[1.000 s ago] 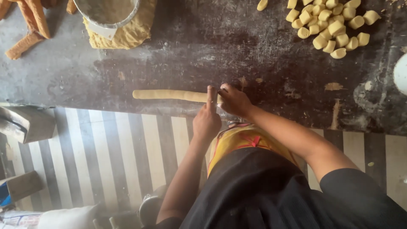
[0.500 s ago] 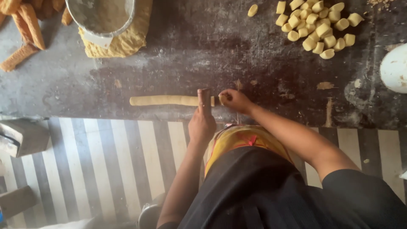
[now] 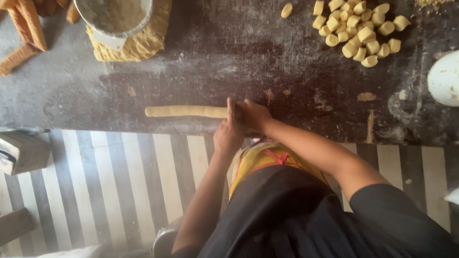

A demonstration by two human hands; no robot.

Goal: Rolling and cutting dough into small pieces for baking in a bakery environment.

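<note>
A long pale dough rope (image 3: 184,111) lies on the dark, flour-smeared table (image 3: 201,67), close to its near edge. My left hand (image 3: 229,134) stands on its edge with straight fingers across the rope's right end. My right hand (image 3: 253,114) is cupped right beside it, closed over the end of the dough; what lies under the palm is hidden. A pile of several small cut dough pieces (image 3: 361,28) sits at the far right of the table, and one single piece (image 3: 287,10) lies apart to its left.
A metal bowl (image 3: 114,14) rests on a yellow dough mass (image 3: 143,43) at the far left. Brown fried sticks (image 3: 28,24) lie in the far left corner. A white round object (image 3: 444,79) shows at the right edge. Below are a striped floor (image 3: 119,181) and a box (image 3: 21,153).
Both hands stay at the rope's right end. The left hand has turned more upright on the rope. The view has shifted a little.
</note>
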